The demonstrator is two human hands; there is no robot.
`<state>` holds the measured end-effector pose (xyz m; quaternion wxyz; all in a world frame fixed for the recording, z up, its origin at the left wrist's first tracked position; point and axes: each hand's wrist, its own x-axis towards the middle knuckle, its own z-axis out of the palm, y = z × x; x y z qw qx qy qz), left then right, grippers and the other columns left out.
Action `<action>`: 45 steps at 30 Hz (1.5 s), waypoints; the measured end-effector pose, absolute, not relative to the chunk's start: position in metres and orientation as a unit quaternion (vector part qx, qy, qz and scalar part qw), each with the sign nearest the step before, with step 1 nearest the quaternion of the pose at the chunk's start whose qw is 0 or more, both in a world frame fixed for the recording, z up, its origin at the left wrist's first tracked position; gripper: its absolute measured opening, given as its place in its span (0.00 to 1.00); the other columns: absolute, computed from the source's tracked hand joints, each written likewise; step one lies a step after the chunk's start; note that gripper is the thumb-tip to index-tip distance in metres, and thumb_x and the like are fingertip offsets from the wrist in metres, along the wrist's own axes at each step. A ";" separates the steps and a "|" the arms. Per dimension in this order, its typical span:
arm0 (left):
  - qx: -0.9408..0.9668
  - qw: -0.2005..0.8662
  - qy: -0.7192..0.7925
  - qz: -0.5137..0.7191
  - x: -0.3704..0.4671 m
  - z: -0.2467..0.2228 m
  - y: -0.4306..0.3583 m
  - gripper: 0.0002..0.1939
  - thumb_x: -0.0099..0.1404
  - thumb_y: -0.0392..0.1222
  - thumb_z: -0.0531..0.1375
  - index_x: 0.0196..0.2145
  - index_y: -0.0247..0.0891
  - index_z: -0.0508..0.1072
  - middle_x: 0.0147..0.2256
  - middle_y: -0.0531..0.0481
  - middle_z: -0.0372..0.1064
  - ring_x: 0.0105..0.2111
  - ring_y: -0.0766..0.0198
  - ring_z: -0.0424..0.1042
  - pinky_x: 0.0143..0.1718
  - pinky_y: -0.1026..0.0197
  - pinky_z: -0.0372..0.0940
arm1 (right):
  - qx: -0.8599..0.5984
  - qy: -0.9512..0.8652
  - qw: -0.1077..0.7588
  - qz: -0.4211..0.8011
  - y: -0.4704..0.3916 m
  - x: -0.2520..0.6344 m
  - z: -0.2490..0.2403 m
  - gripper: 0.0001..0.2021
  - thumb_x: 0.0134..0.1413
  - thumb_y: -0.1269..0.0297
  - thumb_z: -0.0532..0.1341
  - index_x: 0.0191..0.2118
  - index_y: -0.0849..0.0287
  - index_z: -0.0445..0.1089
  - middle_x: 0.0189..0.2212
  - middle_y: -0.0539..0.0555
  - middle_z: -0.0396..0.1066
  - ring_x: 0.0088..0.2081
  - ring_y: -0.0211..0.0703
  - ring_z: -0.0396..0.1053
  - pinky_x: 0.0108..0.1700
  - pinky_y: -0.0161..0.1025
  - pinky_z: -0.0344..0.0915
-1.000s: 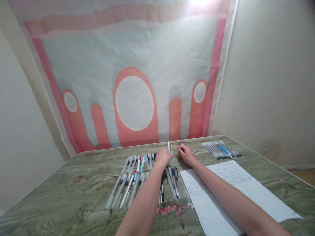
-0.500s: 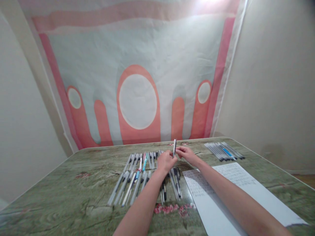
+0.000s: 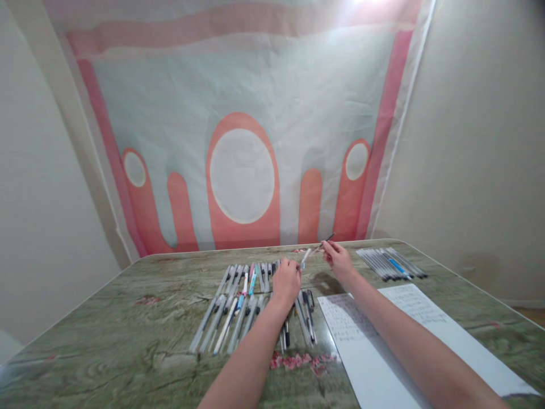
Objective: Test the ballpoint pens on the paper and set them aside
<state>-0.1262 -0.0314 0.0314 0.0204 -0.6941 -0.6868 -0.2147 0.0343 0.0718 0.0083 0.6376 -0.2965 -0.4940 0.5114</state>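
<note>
Two bare hands at work above a wood-patterned table (image 3: pixel 106 318), with the handwritten paper (image 3: pixel 364 369) as the point of reference. The left hand (image 3: pixel 286 281), to the left of the paper's far left corner, is closed around a pale pen barrel (image 3: pixel 306 258), which rises from the fist at a tilt. The right hand (image 3: pixel 338 258), just beyond the paper's far edge, pinches a thin, dark-ended rod (image 3: pixel 327 239) between thumb and fingers. The rod slants down toward the upper end of the barrel; whether the two touch cannot be told at this scale. The right forearm crosses over the paper and casts a shadow on it; the left forearm passes to the paper's left, partly covering the pens beneath.

To the left of the paper lie pens in two rows. The nearer row (image 3: pixel 206 326) consists mostly of clear-barrelled pens set side by side at a slant; the farther row (image 3: pixel 222 278) includes a turquoise pen (image 3: pixel 252 281). Dark pens (image 3: pixel 309 318) lie nearest to the paper's left edge. Beyond the paper's far edge, toward its right, thin dark-tipped rods (image 3: pixel 370 264) lie side by side, with a bright blue piece (image 3: pixel 398 266) among them. Pink printed blossoms (image 3: pixel 293 360) mark the tabletop left of the paper. Behind the table hangs a coral-and-grey patterned sheet (image 3: pixel 332 85).
</note>
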 end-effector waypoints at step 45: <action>-0.714 0.136 -0.653 -0.213 -0.132 0.017 -0.028 0.11 0.65 0.40 0.45 0.40 0.42 0.64 0.36 0.49 0.63 0.38 0.61 0.61 0.37 0.60 0.53 | -0.319 -0.537 0.658 0.421 0.072 0.051 0.031 0.15 0.40 0.53 0.63 0.30 0.60 0.69 0.17 0.46 0.60 0.19 0.31 0.55 0.21 0.32 0.53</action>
